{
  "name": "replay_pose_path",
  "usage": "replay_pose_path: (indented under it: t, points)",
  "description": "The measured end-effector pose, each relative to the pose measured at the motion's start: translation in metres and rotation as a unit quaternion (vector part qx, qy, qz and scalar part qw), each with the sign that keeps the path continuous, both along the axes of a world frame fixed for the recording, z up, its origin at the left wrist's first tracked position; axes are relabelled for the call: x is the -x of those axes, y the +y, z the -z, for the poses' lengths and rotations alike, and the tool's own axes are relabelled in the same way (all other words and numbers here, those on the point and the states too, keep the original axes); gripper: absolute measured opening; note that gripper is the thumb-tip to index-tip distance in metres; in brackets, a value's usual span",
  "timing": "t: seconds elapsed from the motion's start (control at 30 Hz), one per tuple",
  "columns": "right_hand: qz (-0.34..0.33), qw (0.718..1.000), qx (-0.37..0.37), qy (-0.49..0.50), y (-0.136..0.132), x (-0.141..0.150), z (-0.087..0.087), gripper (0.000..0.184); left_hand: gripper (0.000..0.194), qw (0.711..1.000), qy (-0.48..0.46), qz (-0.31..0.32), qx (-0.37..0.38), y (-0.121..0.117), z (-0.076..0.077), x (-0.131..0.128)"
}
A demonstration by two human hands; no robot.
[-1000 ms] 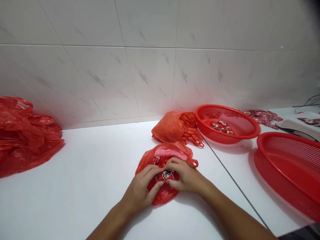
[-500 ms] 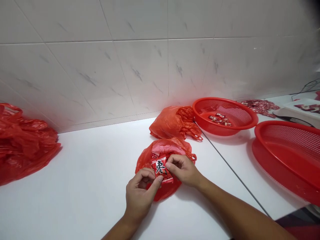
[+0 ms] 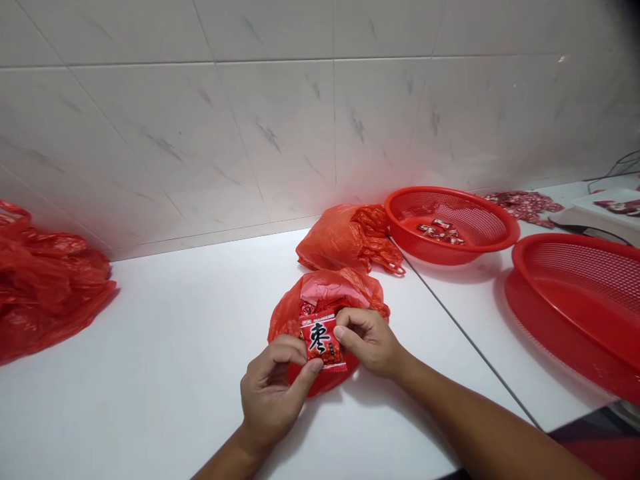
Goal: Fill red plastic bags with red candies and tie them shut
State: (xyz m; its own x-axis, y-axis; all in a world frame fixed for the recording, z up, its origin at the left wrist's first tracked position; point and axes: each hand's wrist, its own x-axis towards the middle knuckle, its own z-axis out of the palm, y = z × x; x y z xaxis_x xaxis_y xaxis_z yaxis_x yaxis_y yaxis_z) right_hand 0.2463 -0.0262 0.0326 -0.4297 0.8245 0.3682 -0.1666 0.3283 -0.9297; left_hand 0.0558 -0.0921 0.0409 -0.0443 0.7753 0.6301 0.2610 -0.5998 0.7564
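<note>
Lifted into plain sight, a red packet (image 3: 320, 341) that a second ago lay mostly covered by fingers now shows its printed face on my head-camera feed; my view has also shifted slightly.

At far left, I see a crumpled heap of red plastic (image 3: 50, 290) on a white table (image 3: 170, 360), near the tiled wall (image 3: 280, 133). Toward the center, the left hand (image 3: 273, 390) pinches the packet between thumb and fingers at its lower left corner. The packet, marked with a large black character, is face up over an open red bag (image 3: 283, 319) with pink material (image 3: 333, 290) at its mouth; I cannot tell whether packet and bag touch. Behind sits a second bag (image 3: 327, 240), bunched at its right end. The right hand (image 3: 373, 341) grips the packet's right edge, thumb on top.

Farther right, past a dark seam in the table, a round basket (image 3: 425, 252) holds a few small wrapped pieces (image 3: 443, 232). Behind it lies a red-and-white pile (image 3: 525, 205). At far right, I see a larger basket (image 3: 555, 323) in front of a white tray (image 3: 583, 215).
</note>
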Motion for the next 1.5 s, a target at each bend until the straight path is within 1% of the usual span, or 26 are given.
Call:
replay_pose_path:
  t: [0.17, 0.3, 0.37, 0.47, 0.6, 0.7, 0.83, 1.0, 1.1, 1.17, 1.2, 1.27, 1.33, 1.37, 1.4, 1.43, 1.47, 1.5]
  points:
    - [-0.004, 1.000, -0.015, -0.001, 0.000, -0.001, 0.001, 0.034, 0.021, 1.000, 0.008, 0.007, -0.010, 0.000, -0.002, 0.001]
    - [0.003, 1.000, -0.009, 0.009, 0.000, -0.001, 0.001, 0.034, 0.014, 1.000, 0.019, 0.006, -0.009, 0.000, -0.002, 0.003]
    - [0.012, 1.000, -0.005, 0.011, 0.000, -0.002, 0.000, 0.034, 0.013, 1.000, 0.024, -0.011, -0.007, 0.000, -0.002, 0.006]
    - [0.023, 1.000, -0.004, 0.012, 0.001, -0.002, 0.000, 0.035, 0.019, 0.998, 0.030, -0.060, -0.015, 0.005, -0.002, 0.013]
    - [0.021, 1.000, 0.001, 0.018, 0.002, -0.002, 0.001, 0.035, 0.026, 0.991, 0.042, -0.123, -0.026, 0.013, -0.005, 0.023]
    - [0.021, 0.999, 0.008, 0.026, 0.003, -0.002, 0.001, 0.035, 0.029, 0.986, 0.047, -0.159, -0.021, 0.017, -0.006, 0.028]
    - [0.024, 0.999, 0.013, 0.020, 0.002, -0.002, -0.001, 0.041, 0.029, 0.982, 0.073, -0.175, -0.005, 0.020, -0.003, 0.030]
    - [0.027, 0.999, 0.015, 0.019, 0.004, -0.002, -0.001, 0.044, 0.017, 0.972, 0.143, -0.185, 0.006, 0.023, 0.004, 0.031]
    - [0.029, 0.999, 0.014, 0.013, 0.008, -0.001, 0.002, 0.045, 0.015, 0.967, 0.162, -0.198, 0.016, 0.025, 0.005, 0.032]
    - [0.040, 0.999, 0.016, -0.012, 0.013, -0.001, 0.006, 0.043, 0.016, 0.965, 0.165, -0.202, 0.025, 0.026, 0.005, 0.032]
    - [0.054, 0.998, 0.019, -0.041, 0.015, -0.001, 0.007, 0.041, 0.017, 0.965, 0.166, -0.203, 0.028, 0.026, 0.005, 0.033]
    - [0.093, 0.987, 0.032, -0.126, 0.019, -0.002, 0.010, 0.032, 0.019, 0.964, 0.166, -0.204, 0.035, 0.027, 0.005, 0.033]
    - [0.125, 0.971, 0.032, -0.203, 0.020, -0.002, 0.011, 0.025, 0.020, 0.963, 0.166, -0.207, 0.039, 0.028, 0.005, 0.033]
    - [0.139, 0.966, 0.018, -0.216, 0.019, -0.002, 0.010, 0.024, 0.020, 0.963, 0.167, -0.208, 0.040, 0.028, 0.004, 0.033]
    - [0.156, 0.966, -0.015, -0.207, 0.016, -0.002, 0.007, 0.023, 0.020, 0.962, 0.169, -0.210, 0.041, 0.028, 0.004, 0.032]
    - [0.176, 0.965, -0.068, -0.180, 0.012, -0.002, 0.004, 0.020, 0.019, 0.961, 0.171, -0.212, 0.040, 0.027, 0.004, 0.031]
    - [0.195, 0.961, -0.136, -0.140, 0.007, -0.003, 0.000, 0.017, 0.019, 0.961, 0.172, -0.214, 0.039, 0.027, 0.003, 0.031]
    - [0.211, 0.950, -0.210, -0.098, 0.002, -0.005, -0.004, 0.017, 0.018, 0.961, 0.174, -0.214, 0.036, 0.026, 0.003, 0.030]
